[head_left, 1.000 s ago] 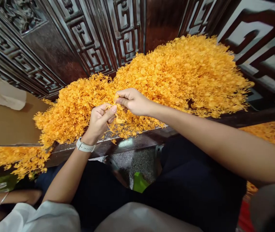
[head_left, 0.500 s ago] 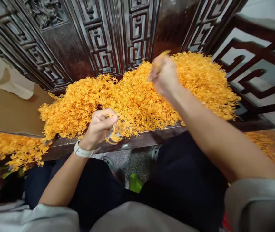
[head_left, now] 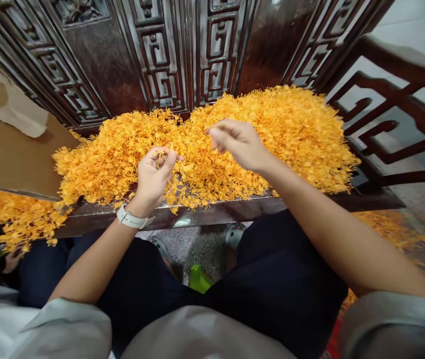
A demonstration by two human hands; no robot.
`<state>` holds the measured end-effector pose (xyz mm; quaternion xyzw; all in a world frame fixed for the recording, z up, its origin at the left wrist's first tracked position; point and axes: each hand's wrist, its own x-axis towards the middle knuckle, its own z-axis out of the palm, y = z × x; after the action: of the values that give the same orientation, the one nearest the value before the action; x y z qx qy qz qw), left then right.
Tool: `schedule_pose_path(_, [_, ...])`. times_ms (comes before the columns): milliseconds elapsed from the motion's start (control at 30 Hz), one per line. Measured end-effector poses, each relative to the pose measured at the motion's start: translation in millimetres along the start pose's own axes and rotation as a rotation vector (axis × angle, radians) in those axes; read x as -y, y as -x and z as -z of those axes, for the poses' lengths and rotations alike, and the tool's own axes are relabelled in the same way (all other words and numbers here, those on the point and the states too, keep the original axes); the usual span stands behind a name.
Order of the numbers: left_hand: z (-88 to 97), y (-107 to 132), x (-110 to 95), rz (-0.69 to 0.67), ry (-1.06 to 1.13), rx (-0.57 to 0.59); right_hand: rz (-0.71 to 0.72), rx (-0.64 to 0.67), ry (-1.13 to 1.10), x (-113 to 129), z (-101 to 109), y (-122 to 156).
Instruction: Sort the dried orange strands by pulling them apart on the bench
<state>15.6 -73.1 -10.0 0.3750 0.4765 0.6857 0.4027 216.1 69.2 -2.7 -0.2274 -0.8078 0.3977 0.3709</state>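
A big heap of orange thread-like strands [head_left: 272, 134] lies on a dark wooden ledge [head_left: 212, 213] in front of me. My left hand [head_left: 154, 175], with a white watch on the wrist, is closed on a small tuft of orange strands [head_left: 163, 155] at the heap's near edge. My right hand [head_left: 239, 143] hovers just above the middle of the heap. Its fingers are loosely curled and apart, pointing left toward my left hand, and nothing shows in them.
A carved dark wooden panel [head_left: 167, 60] rises behind the heap. Brown cardboard [head_left: 10, 154] lies at the left, with more orange strands [head_left: 14, 219] below it. A wooden armrest [head_left: 395, 124] stands at the right. Another person's hand [head_left: 12, 259] shows at lower left.
My right hand rose to the back of the heap, then came back down toward my left hand. My left hand has stayed at the heap's edge with its tuft.
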Motion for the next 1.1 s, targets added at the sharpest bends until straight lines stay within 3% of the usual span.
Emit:
schedule_pose_path(67, [-2.9,-2,5,-0.023,-0.007,-0.014,0.067,0.143,-0.042,26,-24,13])
schedule_pose_path(167, [-0.1,-8,11,0.021,-0.019,-0.072,0.242,0.245,0.008,48,-54,34])
schedule_pose_path(233, [4.8,-14,12,0.112,-0.035,-0.126,0.342,0.343,0.045,58,-66,44])
schedule_pose_path(300, [9.2,-18,11,0.18,-0.028,-0.153,0.338,0.398,0.106,66,-69,51])
schedule_pose_path(433, [8.9,-17,9,0.174,0.039,-0.101,0.217,0.213,0.321,66,-57,49])
schedule_pose_path(567, [-3.6,-4,11,0.188,0.045,-0.043,0.261,0.113,0.471,44,-47,41])
schedule_pose_path(667, [-11.4,6,12,0.182,0.025,-0.022,0.428,0.154,0.526,40,-52,45])
schedule_pose_path(767, [-6.8,6,11,0.254,-0.012,-0.024,0.672,0.123,0.557,62,-70,64])
schedule_pose_path(833, [3.3,-4,8,0.303,-0.05,-0.115,0.828,0.095,0.46,83,-86,77])
schedule_pose_path(867, [8.9,-11,4,0.307,-0.058,-0.18,0.955,0.147,0.352,91,-92,81])
schedule_pose_path(900, [14.0,-19,0,0.304,-0.072,-0.242,0.974,0.188,0.356,96,-93,83])
schedule_pose_path(967, [20.6,-31,-14,0.294,-0.109,-0.266,0.893,0.244,0.362,95,-81,76])
schedule_pose_path(1100, [18.6,-32,-45,0.335,-0.081,-0.217,0.26,0.094,0.614,63,-7,40])
